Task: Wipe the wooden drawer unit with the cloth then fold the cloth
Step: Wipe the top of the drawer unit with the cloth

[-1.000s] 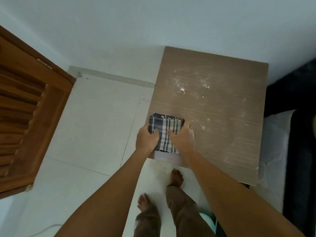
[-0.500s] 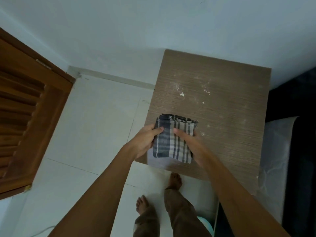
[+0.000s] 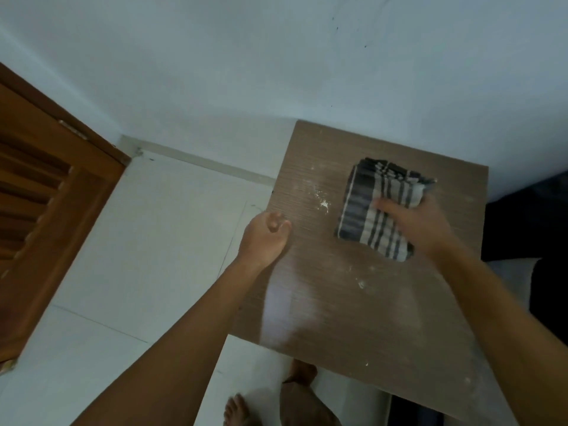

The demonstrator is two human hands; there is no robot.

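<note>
The wooden drawer unit (image 3: 338, 302) shows its brown top, marked with white dust and specks. A folded dark-and-white striped cloth (image 3: 368, 207) lies on the far right part of the top. My right hand (image 3: 421, 222) presses down on the cloth's right side, thumb across the fabric. My left hand (image 3: 266, 238) hovers at the unit's left edge, fingers loosely curled, holding nothing.
A pale wall (image 3: 276, 56) stands behind the unit. White floor tiles (image 3: 138, 256) lie to the left, with a brown louvred door (image 3: 40, 210) at the far left. A dark bed edge (image 3: 538, 226) borders the right. My bare feet (image 3: 301, 373) stand below the unit's front edge.
My left hand let go of the cloth and drew back to the unit's left edge. My right hand carried the cloth from the front left corner toward the far right of the top.
</note>
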